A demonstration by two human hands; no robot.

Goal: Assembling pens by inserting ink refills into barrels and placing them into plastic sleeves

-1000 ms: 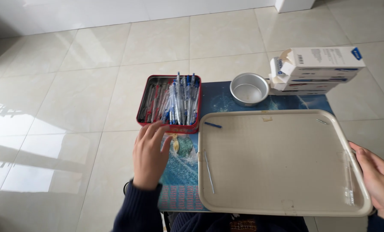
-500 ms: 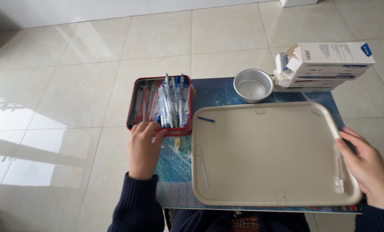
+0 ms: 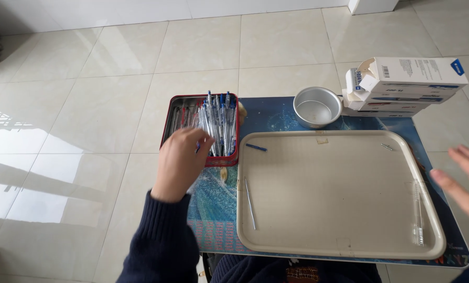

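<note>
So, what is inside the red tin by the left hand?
The red tin holds many pens, mostly clear with blue caps, plus some darker ones on its left side. The left hand covers the tin's near corner, so what lies there and under the pile cannot be seen.

The tin (image 3: 167,123) is red on its sides, and the pens (image 3: 217,121) in it are clear with blue bits. The big tray (image 3: 339,152) is a pale cream colour. The little round bowl (image 3: 316,107) is shiny silver. The boxes (image 3: 408,85) are white with blue marks. The table top (image 3: 270,111) is blue with a snowy, sparkly picture. The sleeve (image 3: 158,236) is dark blue. The floor tiles (image 3: 87,105) are glossy and almost white.
</note>
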